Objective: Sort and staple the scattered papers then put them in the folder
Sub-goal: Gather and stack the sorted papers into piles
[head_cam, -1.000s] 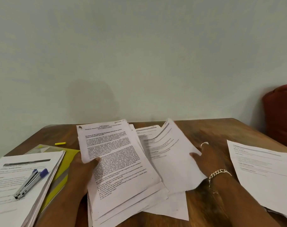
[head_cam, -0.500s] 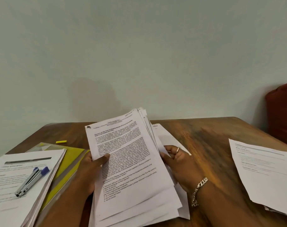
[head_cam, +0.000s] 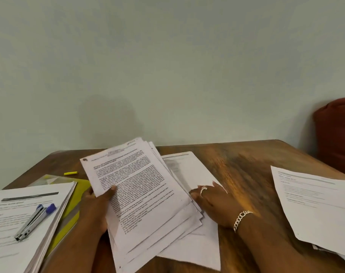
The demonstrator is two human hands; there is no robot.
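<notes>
Right hand (head_cam: 213,201) has dropped flat beside the held papers (head_cam: 140,194).

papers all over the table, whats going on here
A person is gathering loose sheets. The left hand grips a fanned bundle of papers by its edge, thumb on top. The right hand rests flat on a single sheet beside it. A stapler lies unused on another stack at left, over a yellow folder. More papers lie at right.
</notes>
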